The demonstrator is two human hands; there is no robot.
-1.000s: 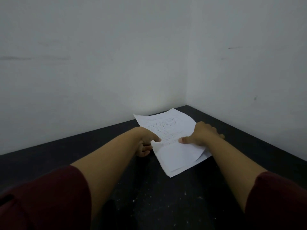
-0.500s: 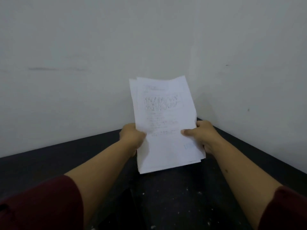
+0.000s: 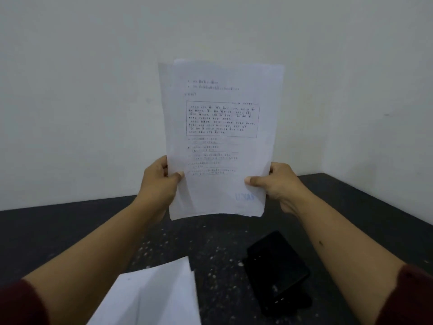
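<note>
Fingers of left hand & right hand pinch the printed sheaf by its lower sides, upright, well above the table. Looks like the squaring-up step; next prob. tap bottom edge down to align pages. White walls meet in a corner. 1 loose paper pile & black punch-like gadget lie nearer.

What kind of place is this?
Probably a desk in a plain room's corner, used for paperwork: a dark tabletop against bare white walls, printed sheets held up, and a black punch-like tool.
</note>
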